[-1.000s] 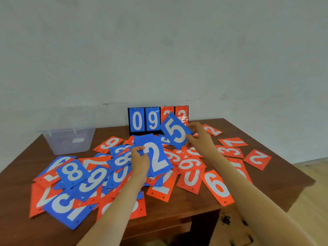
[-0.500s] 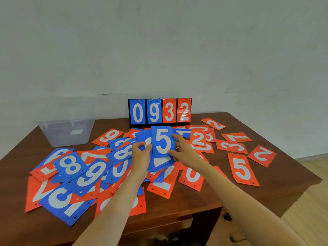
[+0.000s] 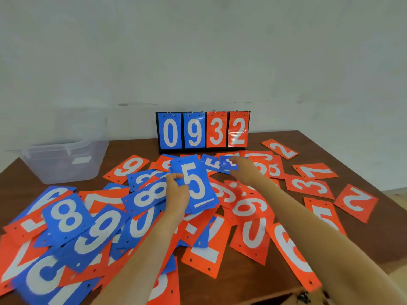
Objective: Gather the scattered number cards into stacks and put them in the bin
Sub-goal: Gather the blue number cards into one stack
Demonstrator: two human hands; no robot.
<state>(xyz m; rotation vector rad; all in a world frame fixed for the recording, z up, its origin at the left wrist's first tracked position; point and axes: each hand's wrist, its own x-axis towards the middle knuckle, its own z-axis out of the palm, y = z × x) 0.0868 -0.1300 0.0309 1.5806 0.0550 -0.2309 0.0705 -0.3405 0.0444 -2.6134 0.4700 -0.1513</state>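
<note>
Blue stack of number cards (image 3: 193,186), 5 on top, gripped in left hand (image 3: 176,194) | right hand (image 3: 244,170) on loose blue card (image 3: 228,166), grip blurred, cannot tell | next: lay it flush, edges squared | clear plastic bin (image 3: 55,170) far left, well apart

Place: plain indoor room — kind unclear.
Signs: bare white wall (image 3: 198,51), brown wooden table (image 3: 132,147) — pale floor (image 3: 399,195) beyond it.
</note>
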